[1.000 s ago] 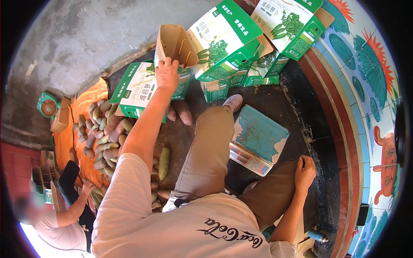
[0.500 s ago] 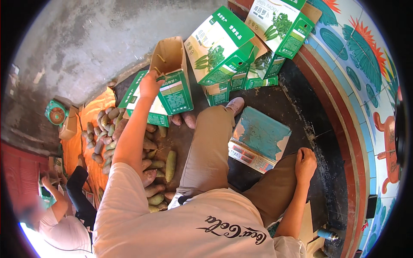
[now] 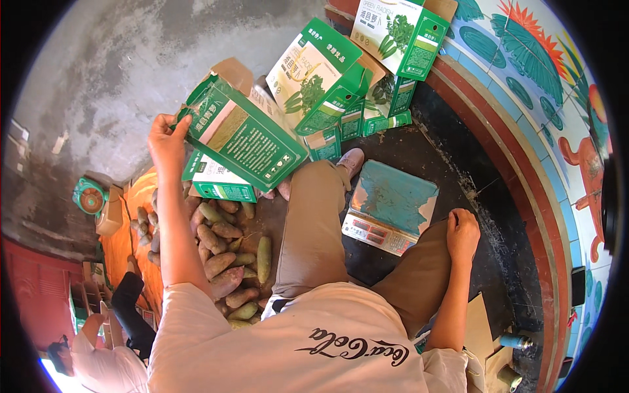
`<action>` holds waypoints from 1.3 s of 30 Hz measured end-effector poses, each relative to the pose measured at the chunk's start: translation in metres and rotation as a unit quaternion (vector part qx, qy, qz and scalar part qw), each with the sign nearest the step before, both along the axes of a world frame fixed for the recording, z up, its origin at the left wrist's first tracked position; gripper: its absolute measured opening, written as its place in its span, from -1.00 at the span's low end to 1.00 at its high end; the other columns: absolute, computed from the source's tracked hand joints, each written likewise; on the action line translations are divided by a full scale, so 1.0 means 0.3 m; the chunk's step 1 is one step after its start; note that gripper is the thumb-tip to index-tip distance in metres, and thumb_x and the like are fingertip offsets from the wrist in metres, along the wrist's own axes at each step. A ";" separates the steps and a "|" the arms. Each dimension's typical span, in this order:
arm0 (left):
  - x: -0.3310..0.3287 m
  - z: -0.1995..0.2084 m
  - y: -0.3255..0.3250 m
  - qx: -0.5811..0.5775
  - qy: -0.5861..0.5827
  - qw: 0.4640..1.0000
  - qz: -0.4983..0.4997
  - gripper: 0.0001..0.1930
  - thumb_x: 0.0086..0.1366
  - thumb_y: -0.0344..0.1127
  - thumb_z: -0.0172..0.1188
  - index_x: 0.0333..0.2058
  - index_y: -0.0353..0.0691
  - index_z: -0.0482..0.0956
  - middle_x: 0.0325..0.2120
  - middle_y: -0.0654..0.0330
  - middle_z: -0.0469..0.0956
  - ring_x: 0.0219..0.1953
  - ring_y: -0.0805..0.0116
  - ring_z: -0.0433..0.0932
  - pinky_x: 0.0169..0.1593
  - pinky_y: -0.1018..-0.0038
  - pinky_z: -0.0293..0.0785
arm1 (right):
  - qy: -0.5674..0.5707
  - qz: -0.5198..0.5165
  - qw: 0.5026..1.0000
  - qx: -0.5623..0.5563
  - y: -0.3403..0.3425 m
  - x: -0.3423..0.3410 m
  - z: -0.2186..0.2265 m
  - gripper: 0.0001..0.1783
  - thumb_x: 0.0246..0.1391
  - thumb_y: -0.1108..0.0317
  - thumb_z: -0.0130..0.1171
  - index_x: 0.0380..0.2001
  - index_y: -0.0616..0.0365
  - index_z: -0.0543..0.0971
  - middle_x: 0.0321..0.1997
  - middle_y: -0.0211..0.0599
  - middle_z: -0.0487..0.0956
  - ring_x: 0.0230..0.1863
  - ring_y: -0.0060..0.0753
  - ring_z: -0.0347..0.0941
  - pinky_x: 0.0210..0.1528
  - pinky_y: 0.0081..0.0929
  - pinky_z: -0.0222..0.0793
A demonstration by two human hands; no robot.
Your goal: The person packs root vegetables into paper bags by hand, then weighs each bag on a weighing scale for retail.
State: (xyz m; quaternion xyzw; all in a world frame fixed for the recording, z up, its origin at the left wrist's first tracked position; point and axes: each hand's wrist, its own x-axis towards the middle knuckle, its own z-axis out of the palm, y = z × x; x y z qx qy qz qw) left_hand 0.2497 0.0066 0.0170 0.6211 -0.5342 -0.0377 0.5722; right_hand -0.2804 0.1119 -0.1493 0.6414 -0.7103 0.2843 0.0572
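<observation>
My left hand (image 3: 169, 145) grips the top edge of a green-and-white cardboard box (image 3: 252, 134), thumb against its outer face. The box hangs tilted, one brown flap up, and its inside is hidden from me. Under and behind it lies another green-and-white box (image 3: 226, 190) on its side. My right hand (image 3: 463, 236) rests on my right knee with nothing in it, fingers loosely bent. Between my legs sits a digital scale (image 3: 392, 200) with a worn teal plate. A heap of radishes (image 3: 226, 283), green and reddish, spreads beside my left leg.
Several more printed boxes (image 3: 321, 72) stand stacked ahead. An orange sheet (image 3: 114, 262) lies at left, near a small green fan (image 3: 89, 196). Another person (image 3: 105, 357) sits at lower left. A painted tile wall (image 3: 524, 98) curves along the right, with a bottle (image 3: 515, 341) at lower right.
My left hand has swung the box up and to the left, tilting it so a printed face turns toward me. The view has shifted slightly; my right hand stays on the knee.
</observation>
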 end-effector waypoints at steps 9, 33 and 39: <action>-0.231 0.189 0.107 -0.100 0.100 0.952 -0.271 -0.84 0.10 -0.55 0.25 -0.46 -0.17 0.44 -0.49 0.36 0.50 -0.38 0.59 0.43 -0.17 0.60 0.33 | -0.109 0.019 0.994 -0.014 0.004 0.020 0.024 -0.86 0.00 0.45 0.11 -0.32 0.22 0.52 -0.33 -0.15 0.53 -0.23 -0.12 0.47 -0.15 -0.27 0.33; -0.847 -0.239 0.009 0.086 -0.066 0.754 -0.647 -0.78 -0.03 -0.47 0.34 -0.49 -0.25 0.42 -0.35 0.20 0.57 -0.21 0.31 0.54 -0.17 0.45 0.41 | -0.059 0.204 0.974 0.085 -0.005 -0.081 0.274 -0.63 -0.52 0.46 0.40 -0.50 0.22 0.50 -0.46 -0.18 0.45 -0.24 -0.05 0.38 0.08 -0.20 0.19; -0.751 -0.306 0.005 0.121 0.053 0.832 -0.539 -0.86 0.10 -0.55 0.22 -0.33 -0.27 0.49 -0.20 0.16 0.56 -0.07 0.37 0.51 0.00 0.46 0.41 | -0.076 0.216 0.973 0.026 -0.080 -0.040 0.168 -0.74 -0.41 0.53 0.32 -0.53 0.21 0.48 -0.50 -0.20 0.43 -0.31 -0.05 0.37 -0.09 -0.23 0.25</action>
